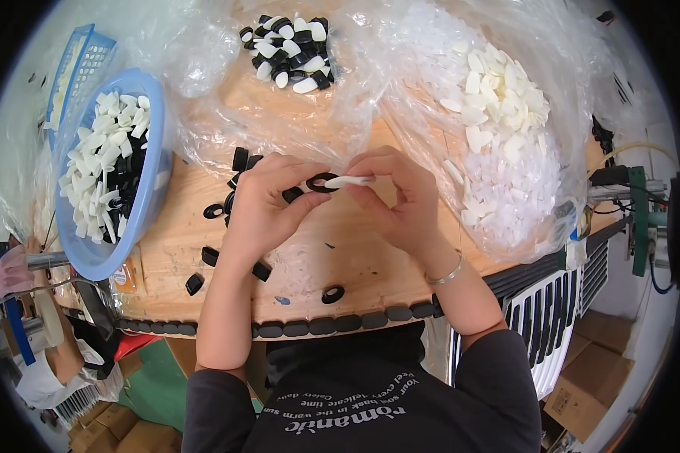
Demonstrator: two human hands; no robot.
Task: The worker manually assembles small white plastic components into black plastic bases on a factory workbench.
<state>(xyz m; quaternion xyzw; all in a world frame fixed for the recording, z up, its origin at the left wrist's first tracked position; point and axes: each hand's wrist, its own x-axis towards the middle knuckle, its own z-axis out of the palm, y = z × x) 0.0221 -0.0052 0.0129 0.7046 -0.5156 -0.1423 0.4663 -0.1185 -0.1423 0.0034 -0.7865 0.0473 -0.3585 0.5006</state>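
Above the middle of the table, my left hand (268, 202) pinches a small black oval ring (312, 186) between thumb and fingers. A flat white piece (346, 182) is held in my right hand (400, 195), its tip reaching to the ring's opening. Whether the tip is inside the ring I cannot tell. Near my left wrist, several loose black pieces (210, 256) lie on the wooden tabletop (302, 264), partly hidden by the hand and forearm. One more black ring (332, 294) rests close to the front edge, between my forearms.
At the left stands a blue basin (157, 189) of white and black pieces, with a blue basket (102, 49) behind it. Joined black-and-white pieces (289, 53) lie on clear plastic at the back. White pieces (506, 90) fill a plastic bag at right. Another person's arm (64, 347) shows far left.
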